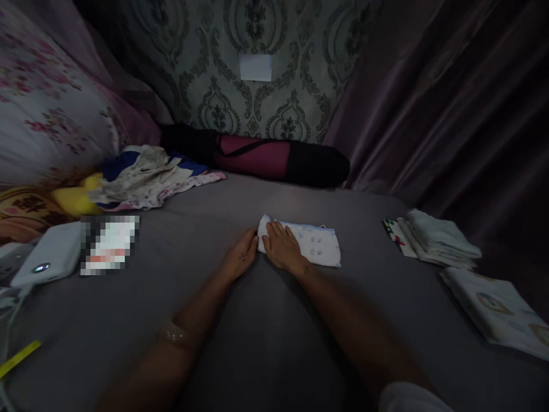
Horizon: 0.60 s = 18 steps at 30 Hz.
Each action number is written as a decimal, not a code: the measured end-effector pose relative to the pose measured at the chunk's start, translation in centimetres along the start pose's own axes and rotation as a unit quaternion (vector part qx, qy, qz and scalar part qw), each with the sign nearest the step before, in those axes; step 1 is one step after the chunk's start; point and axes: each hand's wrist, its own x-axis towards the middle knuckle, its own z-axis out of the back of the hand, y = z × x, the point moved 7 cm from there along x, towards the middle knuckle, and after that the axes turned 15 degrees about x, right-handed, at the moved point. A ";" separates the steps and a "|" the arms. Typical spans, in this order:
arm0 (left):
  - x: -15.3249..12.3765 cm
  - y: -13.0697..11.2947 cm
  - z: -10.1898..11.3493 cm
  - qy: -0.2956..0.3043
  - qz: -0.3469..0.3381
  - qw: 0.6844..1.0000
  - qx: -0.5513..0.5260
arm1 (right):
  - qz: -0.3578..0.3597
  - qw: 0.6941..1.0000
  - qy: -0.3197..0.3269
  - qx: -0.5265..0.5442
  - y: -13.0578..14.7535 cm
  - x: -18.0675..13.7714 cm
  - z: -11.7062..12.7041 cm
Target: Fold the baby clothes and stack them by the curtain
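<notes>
perhaps a phone (112, 243), pixelated, sleeve (412, 397) cropped

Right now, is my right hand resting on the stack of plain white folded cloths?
No, your right hand lies on the folded white cloth with blue edging, apart from the stack of plain white folded cloths.

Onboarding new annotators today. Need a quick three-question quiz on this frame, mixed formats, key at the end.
1. True or false: the right hand rests on top of the folded white cloth.

2. What lies in front of the patterned wall?
A) a wooden crate
B) a long black-and-magenta bag
C) a row of books

3. Fill in: the stack of pale folded cloths is on the person's ____ side.

Key: 1 true; 2 B; 3 right.
</notes>
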 end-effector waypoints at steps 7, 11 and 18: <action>0.0 1.0 -0.4 -0.014 0.027 0.999 -0.024 | -0.022 0.999 0.040 0.003 -0.2 0.5 0.0; 0.1 1.9 -0.3 -0.024 0.066 0.997 -0.038 | -0.003 1.000 -0.016 0.012 1.5 1.3 1.2; 0.0 3.3 1.1 -0.092 0.137 0.986 -0.031 | 0.031 0.999 0.004 0.013 2.9 1.3 -1.8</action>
